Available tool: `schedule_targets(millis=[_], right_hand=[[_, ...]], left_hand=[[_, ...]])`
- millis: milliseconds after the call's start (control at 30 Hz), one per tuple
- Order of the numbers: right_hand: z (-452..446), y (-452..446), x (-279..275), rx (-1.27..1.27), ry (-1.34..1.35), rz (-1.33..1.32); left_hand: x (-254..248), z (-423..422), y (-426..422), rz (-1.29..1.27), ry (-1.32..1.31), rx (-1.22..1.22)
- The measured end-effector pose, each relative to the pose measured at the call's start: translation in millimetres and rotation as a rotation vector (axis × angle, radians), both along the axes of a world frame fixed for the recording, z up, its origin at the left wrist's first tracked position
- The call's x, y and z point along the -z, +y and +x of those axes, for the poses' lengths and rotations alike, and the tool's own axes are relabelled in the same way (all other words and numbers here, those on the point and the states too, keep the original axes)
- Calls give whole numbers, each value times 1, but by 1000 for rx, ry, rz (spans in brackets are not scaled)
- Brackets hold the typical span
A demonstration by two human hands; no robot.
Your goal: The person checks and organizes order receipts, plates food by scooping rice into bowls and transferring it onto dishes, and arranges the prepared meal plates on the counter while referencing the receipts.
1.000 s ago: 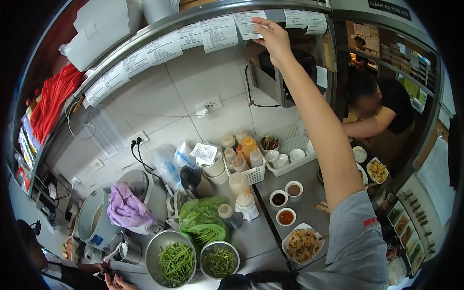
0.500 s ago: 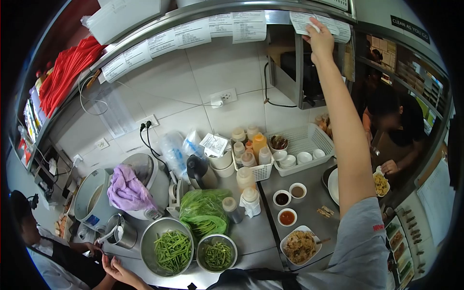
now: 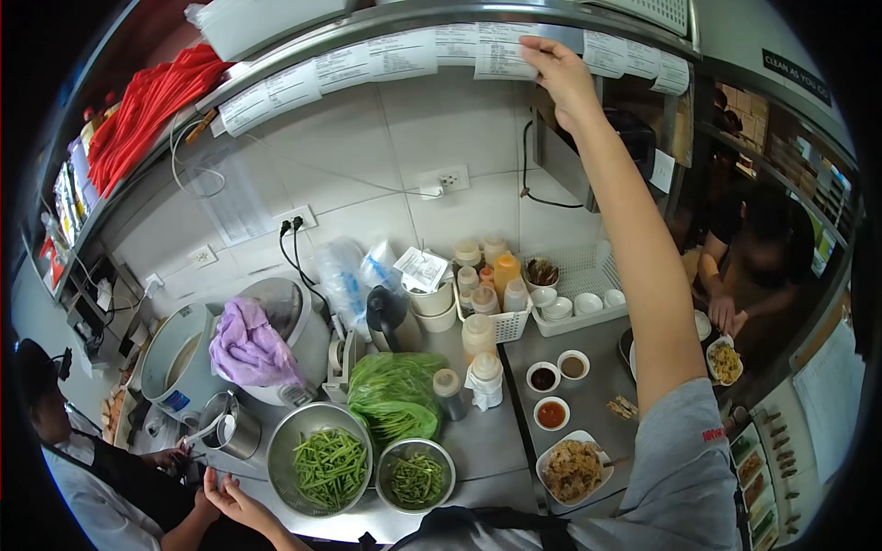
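Observation:
My right hand (image 3: 558, 78) is raised to the metal rail (image 3: 395, 20) under the shelf. Its thumb and fingers are pinched at the right edge of a printed order slip (image 3: 503, 50), one in a row of slips hanging there. Low at the left, my left hand (image 3: 237, 500) is held palm up with its fingers apart and nothing in it. Nearest to it are a steel bowl of cut green beans (image 3: 329, 466) and a metal pot (image 3: 241, 432). A smaller bowl of cut greens (image 3: 415, 477) stands beside the first.
A co-worker (image 3: 101, 459) stands close on the left; another person (image 3: 758, 248) works at the right. Sauce bottles (image 3: 480, 336), sauce cups (image 3: 551, 414), a dish of rice (image 3: 570, 468) and a bagged green vegetable (image 3: 395, 390) are on the counter. A purple cloth (image 3: 253, 344) drapes over a cooker.
My right hand has moved left along the rail, from the slips at the right end to one near the middle. The right-hand person's hands have come together near a dish.

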State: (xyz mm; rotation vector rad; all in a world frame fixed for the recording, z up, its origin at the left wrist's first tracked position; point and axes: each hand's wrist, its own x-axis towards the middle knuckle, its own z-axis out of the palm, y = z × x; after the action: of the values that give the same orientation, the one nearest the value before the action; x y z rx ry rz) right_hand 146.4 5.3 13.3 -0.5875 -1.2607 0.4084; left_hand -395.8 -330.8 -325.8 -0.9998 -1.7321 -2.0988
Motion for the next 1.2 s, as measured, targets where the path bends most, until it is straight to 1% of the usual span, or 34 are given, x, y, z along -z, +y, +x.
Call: schedule_targets(millis=[67, 167, 233, 300, 367, 467, 567, 600, 633, 700, 800, 900, 1067, 1200], right_hand=[[3, 4, 2, -84, 33, 61], [16, 4, 15, 67, 78, 93], [25, 4, 19, 134, 137, 106], [40, 12, 14, 204, 102, 130], [47, 12, 0, 358, 71, 108], [41, 3, -9, 644, 18, 227], [20, -19, 4, 1034, 26, 427], [9, -21, 10, 789, 67, 322], [-1, -15, 17, 541, 29, 198], [-28, -24, 21, 402, -231, 77], [-49, -20, 8, 105, -87, -9], [-57, -3, -2, -34, -140, 28], [-47, -2, 13, -13, -10, 40], [-38, -3, 18, 6, 91, 44]], left_hand=[[6, 3, -4, -21, 6, 17], [15, -3, -12, -101, 38, -48], [15, -7, -17, -76, 1, -59], [16, -10, -19, -53, -37, -62], [14, -10, -17, -30, -73, -52], [12, -2, -8, -33, -61, -44], [16, 7, -1, -41, -47, -16], [16, 10, 1, -55, -23, -9], [16, 12, 2, -60, -27, 0], [13, 12, 4, -75, -25, 26], [11, 6, 2, -58, 5, 8], [11, 10, -4, -53, -42, -33], [28, -1, -16, -76, -58, -39], [29, -6, -20, -79, -76, -31]])
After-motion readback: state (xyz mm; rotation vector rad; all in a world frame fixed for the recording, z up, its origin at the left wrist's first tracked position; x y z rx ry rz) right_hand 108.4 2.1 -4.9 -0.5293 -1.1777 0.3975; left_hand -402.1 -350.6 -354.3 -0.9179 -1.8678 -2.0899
